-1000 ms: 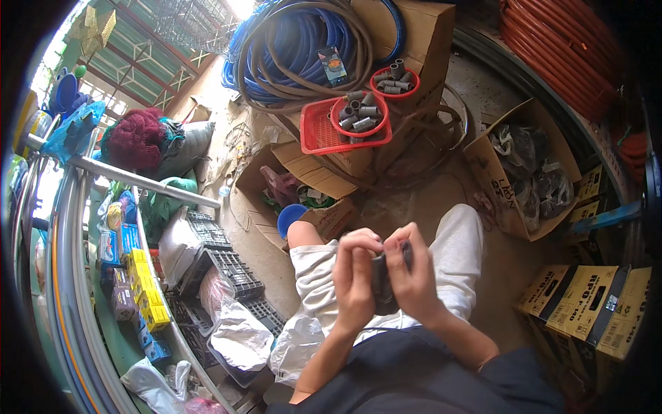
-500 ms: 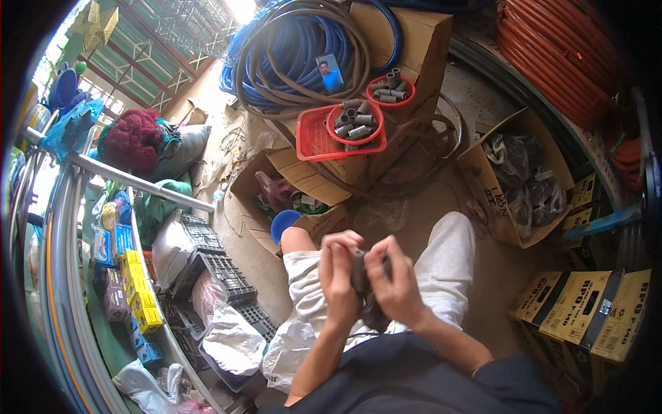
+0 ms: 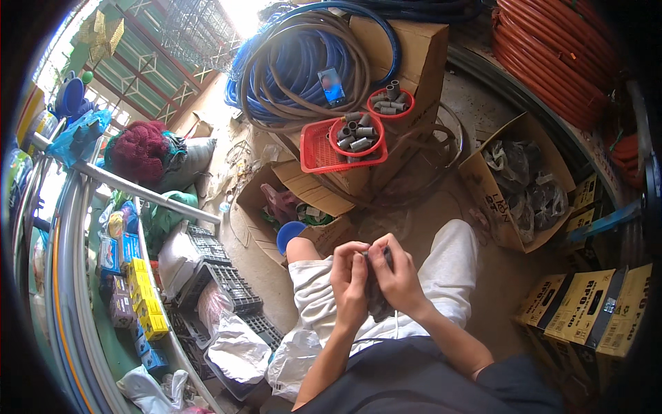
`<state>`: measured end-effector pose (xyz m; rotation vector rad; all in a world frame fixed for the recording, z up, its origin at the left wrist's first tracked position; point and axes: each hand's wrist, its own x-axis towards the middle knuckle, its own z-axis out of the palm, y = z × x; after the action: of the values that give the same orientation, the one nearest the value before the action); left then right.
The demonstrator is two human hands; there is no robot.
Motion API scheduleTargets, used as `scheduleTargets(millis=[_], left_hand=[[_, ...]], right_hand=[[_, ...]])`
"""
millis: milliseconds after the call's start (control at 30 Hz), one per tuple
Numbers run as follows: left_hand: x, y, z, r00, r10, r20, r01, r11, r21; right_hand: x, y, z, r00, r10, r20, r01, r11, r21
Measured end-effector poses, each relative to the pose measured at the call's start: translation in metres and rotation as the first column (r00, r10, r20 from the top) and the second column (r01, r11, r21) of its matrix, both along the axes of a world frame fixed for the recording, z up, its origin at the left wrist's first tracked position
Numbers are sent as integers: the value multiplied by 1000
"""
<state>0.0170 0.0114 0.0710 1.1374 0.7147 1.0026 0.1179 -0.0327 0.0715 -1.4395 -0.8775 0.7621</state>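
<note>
Left grip, right grip pinch dark, irregular bundle.

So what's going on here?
A seated person has both hands on one small item: the left hand and right hand close together around a dark bundle over the lap. The fingers cover much of it, so I can't tell exactly what it is. Ahead, two round red baskets hold gray pipe pieces, out of the hands' grasp. To the right, an open cardboard box holds dark plastic bags.
</note>
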Motion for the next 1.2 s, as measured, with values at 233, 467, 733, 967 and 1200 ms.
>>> scheduleTargets(millis=[233, 467, 733, 967, 1200], left_hand=[[-1, 9, -8, 997, 76, -34, -78, 995, -57], [8, 7, -13, 989, 146, 25, -144, 987, -74], [2, -4, 3, 979, -152, 139, 182, 953, -242], [-5, -22, 5, 975, 27, 221, 56, 930, -363], [-8, -2, -2, 970, 72, 233, -21, 977, -212]], right_hand=[[-14, -11, -2, 998, -5, 67, 6, 1000, -29], [-13, -21, 2, 996, 19, 83, -9, 992, -124], [5, -14, 10, 980, -128, 154, 125, 992, 29], [-4, -14, 8, 965, -127, 229, 99, 986, 131], [-27, -25, 11, 970, -93, 224, 71, 992, 106]])
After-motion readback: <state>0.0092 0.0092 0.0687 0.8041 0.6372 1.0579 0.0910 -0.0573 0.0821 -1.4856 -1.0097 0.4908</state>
